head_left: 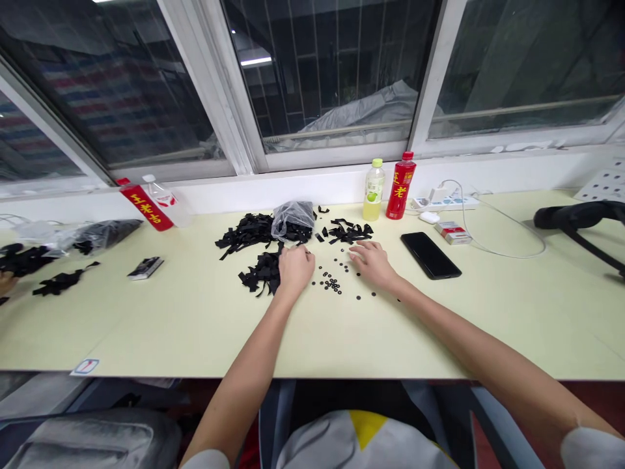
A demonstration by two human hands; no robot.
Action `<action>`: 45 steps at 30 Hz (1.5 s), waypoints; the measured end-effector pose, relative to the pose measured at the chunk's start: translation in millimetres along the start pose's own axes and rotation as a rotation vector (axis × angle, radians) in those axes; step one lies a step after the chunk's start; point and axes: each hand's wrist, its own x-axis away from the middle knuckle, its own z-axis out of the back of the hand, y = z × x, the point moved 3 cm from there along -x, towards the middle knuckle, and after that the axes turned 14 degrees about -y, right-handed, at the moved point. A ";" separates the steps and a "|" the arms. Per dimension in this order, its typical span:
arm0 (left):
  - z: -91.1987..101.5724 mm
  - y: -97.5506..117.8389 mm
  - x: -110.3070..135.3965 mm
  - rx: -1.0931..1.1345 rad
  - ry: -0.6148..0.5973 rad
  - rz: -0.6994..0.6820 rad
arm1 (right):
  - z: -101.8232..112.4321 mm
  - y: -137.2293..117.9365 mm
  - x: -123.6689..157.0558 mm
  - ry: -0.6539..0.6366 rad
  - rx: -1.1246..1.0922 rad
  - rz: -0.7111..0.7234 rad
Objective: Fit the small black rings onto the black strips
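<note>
My left hand (295, 267) is closed at the right edge of a small heap of black fabric strips (261, 270). What its curled fingers hold, if anything, is hidden. My right hand (375, 266) hovers or rests low at the table, thumb and fingers apart, with nothing visible in it. Between the hands lie several small black rings (333, 284), some bunched and some scattered. Beyond them are a larger pile of black strips (244, 233), a clear plastic bag (294, 220) on its right side, and a loose group of strips (349, 231).
A black phone (430, 255) lies right of my right hand. Behind stand a yellow-green drink bottle (373, 192) and a red bottle (401, 187). A power strip (446, 203), cigarette-like box (453, 233) and cable are at right. Another person's hand (6, 283) shows at far left.
</note>
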 end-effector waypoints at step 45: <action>-26.2 39.7 21.1 0.119 -0.404 -0.505 | -5.1 -40.6 28.6 -0.123 -0.342 0.234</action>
